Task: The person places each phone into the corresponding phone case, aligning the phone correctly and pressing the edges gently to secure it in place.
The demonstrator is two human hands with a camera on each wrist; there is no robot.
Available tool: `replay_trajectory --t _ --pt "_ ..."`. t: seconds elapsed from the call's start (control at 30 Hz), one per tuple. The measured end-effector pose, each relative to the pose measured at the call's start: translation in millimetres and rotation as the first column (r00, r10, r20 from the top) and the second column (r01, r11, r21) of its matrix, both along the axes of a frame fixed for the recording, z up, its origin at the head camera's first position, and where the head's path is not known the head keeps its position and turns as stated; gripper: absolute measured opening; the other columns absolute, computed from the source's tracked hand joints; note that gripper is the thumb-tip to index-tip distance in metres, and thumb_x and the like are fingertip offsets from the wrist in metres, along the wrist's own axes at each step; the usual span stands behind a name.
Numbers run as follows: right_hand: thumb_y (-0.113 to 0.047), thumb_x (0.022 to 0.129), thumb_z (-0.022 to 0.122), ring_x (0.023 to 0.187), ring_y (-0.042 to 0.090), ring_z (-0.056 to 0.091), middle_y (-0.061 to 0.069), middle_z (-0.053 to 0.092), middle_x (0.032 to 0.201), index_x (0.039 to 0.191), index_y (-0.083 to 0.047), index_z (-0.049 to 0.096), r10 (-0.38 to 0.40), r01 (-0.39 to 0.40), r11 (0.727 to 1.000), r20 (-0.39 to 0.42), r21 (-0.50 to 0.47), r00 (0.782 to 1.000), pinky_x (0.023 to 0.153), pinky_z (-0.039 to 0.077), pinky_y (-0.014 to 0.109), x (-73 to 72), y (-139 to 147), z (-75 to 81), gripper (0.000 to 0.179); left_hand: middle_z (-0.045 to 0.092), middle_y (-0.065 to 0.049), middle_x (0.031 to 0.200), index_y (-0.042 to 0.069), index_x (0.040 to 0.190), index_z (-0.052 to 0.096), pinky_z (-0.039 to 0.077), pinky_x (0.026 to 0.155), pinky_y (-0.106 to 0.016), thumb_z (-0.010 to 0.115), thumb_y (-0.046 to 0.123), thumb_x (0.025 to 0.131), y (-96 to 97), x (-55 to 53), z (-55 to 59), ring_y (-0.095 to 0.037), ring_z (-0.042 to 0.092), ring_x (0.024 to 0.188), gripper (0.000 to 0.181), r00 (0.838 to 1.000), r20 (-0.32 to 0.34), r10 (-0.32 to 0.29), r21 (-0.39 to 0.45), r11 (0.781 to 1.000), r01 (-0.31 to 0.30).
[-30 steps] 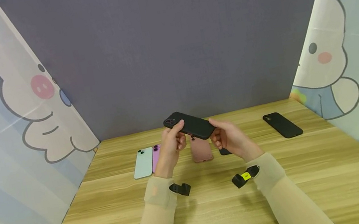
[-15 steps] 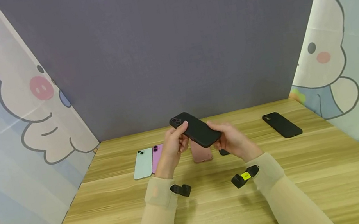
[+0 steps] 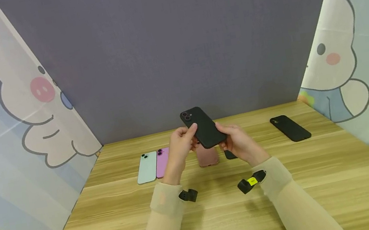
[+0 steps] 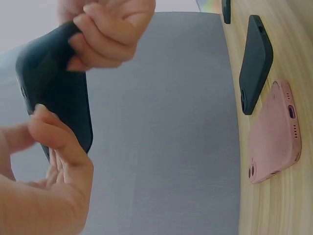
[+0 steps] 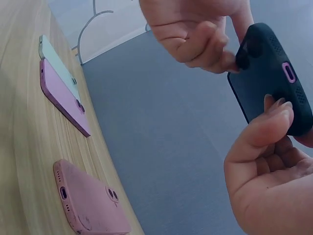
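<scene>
Above the table, both hands hold a phone in a black case (image 3: pixel 208 131), its twin-camera back facing the head camera. My left hand (image 3: pixel 180 147) grips its left edge, thumb on the back. At the lower right corner, my right hand (image 3: pixel 239 142) pinches it with thumb and fingers. The right wrist view shows a pink-rimmed port opening in the phone's end (image 5: pixel 289 72). Behind and below the hands lie a phone in a pink case (image 3: pixel 208 157) and a dark phone-shaped piece (image 3: pixel 230 155), partly covered by the right hand.
A pale mint phone (image 3: pixel 147 168) and a purple phone (image 3: pixel 162 163) lie side by side on the wooden table (image 3: pixel 223 214), left of the hands. At the right lies a black phone case (image 3: pixel 290 128). A grey panel (image 3: pixel 174 51) stands along the back; printed curtains hang both sides.
The black-cased phone has swung from lying slantwise to standing more upright, its camera end shifting right and up. My left hand has moved right with it; the right hand has hardly moved.
</scene>
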State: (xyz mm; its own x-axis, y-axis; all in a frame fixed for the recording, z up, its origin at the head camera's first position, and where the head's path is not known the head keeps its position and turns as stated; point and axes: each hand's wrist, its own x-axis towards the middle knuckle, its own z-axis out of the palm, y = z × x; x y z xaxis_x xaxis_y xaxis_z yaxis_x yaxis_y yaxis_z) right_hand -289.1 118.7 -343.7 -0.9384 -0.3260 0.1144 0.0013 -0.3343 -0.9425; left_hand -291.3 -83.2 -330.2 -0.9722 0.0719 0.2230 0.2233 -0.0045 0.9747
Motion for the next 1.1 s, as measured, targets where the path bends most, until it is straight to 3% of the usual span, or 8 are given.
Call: replay_trajectory --t 0.17,0.3,0.5,0.6,0.7,0.83,0.97,1.1 --pt "-0.03 0.109 0.049 0.057 0.013 0.049 -0.001 0.058 0.067 0.083 -0.016 0.073 -0.02 0.021 0.998 -0.018 0.058 1.0 0.059 0.043 0.026 0.8 -3.3 0.0 0.039 0.068 -0.01 0.075 -0.005 0.114 0.063 0.057 0.057 -0.029 0.07 0.029 0.098 3.3 3.1 0.5 -0.016 0.062 0.055 0.038 0.996 -0.014 0.091 -0.045 0.995 -0.091" --pt "-0.029 0.109 0.05 0.06 0.014 0.049 -0.002 0.056 0.068 0.082 -0.016 0.071 -0.033 0.035 0.994 -0.02 0.1 0.999 0.064 0.044 0.029 1.4 -5.0 -0.3 0.037 0.072 -0.011 0.079 -0.007 0.122 0.061 0.056 0.055 -0.028 0.073 0.027 0.096 4.5 5.1 1.1 -0.016 0.065 0.055 0.044 0.99 -0.058 0.129 -0.129 0.982 -0.136" --pt "-0.027 0.108 0.051 0.063 0.012 0.054 -0.001 0.061 0.077 0.094 -0.013 0.073 -0.03 0.037 0.983 -0.041 0.178 0.999 0.067 0.046 0.029 1.8 -5.5 -1.0 0.03 0.07 -0.011 0.082 -0.004 0.123 0.061 0.054 0.056 -0.033 0.076 0.042 0.09 6.2 8.7 2.0 -0.021 0.066 0.062 0.059 0.987 -0.093 0.134 -0.334 0.929 -0.158" --pt "-0.025 0.109 0.051 0.065 0.012 0.056 0.0 0.063 0.082 0.1 -0.011 0.074 -0.004 0.019 0.974 -0.067 0.227 0.998 0.067 0.048 0.029 1.5 -6.1 -1.8 0.029 0.069 -0.008 0.092 0.003 0.123 0.061 0.054 0.065 -0.037 0.077 0.056 0.085 6.6 10.6 2.6 -0.022 0.066 0.074 0.067 0.99 -0.078 0.121 -0.432 0.891 -0.142" --pt "-0.025 0.109 0.051 0.067 0.013 0.056 0.001 0.062 0.082 0.098 -0.013 0.075 0.019 0.002 0.961 -0.074 0.276 0.997 0.068 0.051 0.03 0.9 -6.7 -2.6 0.03 0.067 -0.005 0.103 0.01 0.123 0.062 0.054 0.074 -0.041 0.078 0.064 0.08 6.1 11.4 2.7 -0.022 0.065 0.085 0.07 0.995 -0.073 0.068 -0.506 0.857 -0.095" --pt "-0.027 0.108 0.051 0.07 0.017 0.058 0.001 0.06 0.077 0.088 -0.014 0.072 0.052 -0.027 0.943 -0.066 0.332 0.996 0.071 0.053 0.033 0.1 -6.7 -2.9 0.032 0.066 -0.002 0.111 0.015 0.125 0.06 0.053 0.082 -0.043 0.082 0.064 0.076 4.7 12.6 2.4 -0.021 0.064 0.094 0.073 0.999 -0.048 -0.014 -0.547 0.837 -0.014" --pt "-0.029 0.109 0.051 0.072 0.018 0.059 0.001 0.059 0.078 0.084 -0.013 0.07 0.074 -0.047 0.932 -0.063 0.359 0.995 0.073 0.054 0.034 0.4 -6.7 -3.5 0.035 0.064 -0.004 0.112 0.013 0.13 0.054 0.052 0.083 -0.043 0.086 0.061 0.072 3.6 14.3 2.6 -0.022 0.063 0.096 0.081 0.999 0.0 -0.035 -0.568 0.822 0.029" --pt "-0.027 0.109 0.049 0.068 0.014 0.056 0.0 0.055 0.073 0.08 -0.012 0.066 0.1 -0.07 0.93 -0.063 0.36 0.993 0.073 0.054 0.035 0.4 -7.5 -4.1 0.038 0.06 -0.012 0.12 0.004 0.138 0.049 0.053 0.083 -0.044 0.087 0.063 0.069 5.3 18.4 5.4 -0.026 0.061 0.099 0.098 0.999 0.052 0.006 -0.629 0.777 0.028"
